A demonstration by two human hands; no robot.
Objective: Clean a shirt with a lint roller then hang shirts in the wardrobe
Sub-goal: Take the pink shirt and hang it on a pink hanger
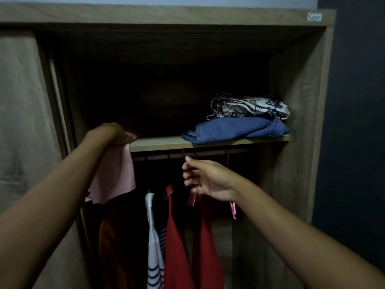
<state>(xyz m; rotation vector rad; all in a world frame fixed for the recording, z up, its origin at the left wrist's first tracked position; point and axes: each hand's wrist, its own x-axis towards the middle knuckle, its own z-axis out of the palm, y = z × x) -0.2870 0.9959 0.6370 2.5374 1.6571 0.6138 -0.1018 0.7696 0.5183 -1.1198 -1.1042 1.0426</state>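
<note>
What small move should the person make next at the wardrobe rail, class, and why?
Probably lower the left hand so the pink shirt meets the rail: it is held up at the shelf, above the rail, while the right hand reaches by the red shirt.

Dim indoor light. An open wood-grain wardrobe (302, 80) fills the view, its inside deep in shadow. Right of the wardrobe is a dark blue-grey wall (358, 101); above the wardrobe, a pale wall strip (187, 0); at the wardrobe's left, a lighter door panel (18, 101).
</note>
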